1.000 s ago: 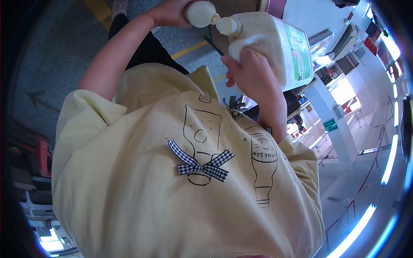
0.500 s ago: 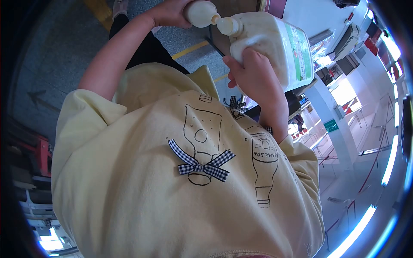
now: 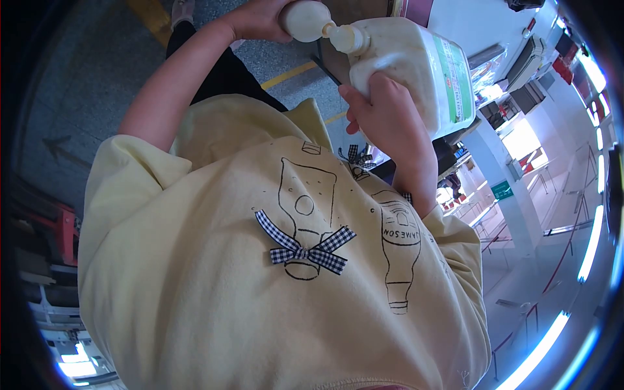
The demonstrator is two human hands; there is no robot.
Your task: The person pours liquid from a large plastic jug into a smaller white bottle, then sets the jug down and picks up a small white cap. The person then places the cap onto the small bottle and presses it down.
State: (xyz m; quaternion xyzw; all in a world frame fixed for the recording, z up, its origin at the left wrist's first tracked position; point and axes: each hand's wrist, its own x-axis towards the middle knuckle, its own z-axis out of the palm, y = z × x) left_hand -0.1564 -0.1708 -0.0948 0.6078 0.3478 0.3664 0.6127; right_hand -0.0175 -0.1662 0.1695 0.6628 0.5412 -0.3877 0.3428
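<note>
My left hand (image 3: 260, 19) is closed around a small white bottle (image 3: 307, 21) at the top of the view. The bottle's narrow yellowish neck meets the white mouth of a large white plastic jug (image 3: 406, 45). The jug lies tilted on its side, with its mouth toward the bottle and a green-and-white label (image 3: 453, 78) on its far side. My right hand (image 3: 393, 114) grips the jug by its handle, thumb toward the left. Whether liquid flows between the two openings I cannot make out.
My yellow shirt (image 3: 214, 273) fills the middle of the view. Beyond the jug stands a white table (image 3: 448, 23) with things on it. Grey floor (image 3: 97, 91) with yellow lines is at the left, and a red metal object (image 3: 63, 234) stands there.
</note>
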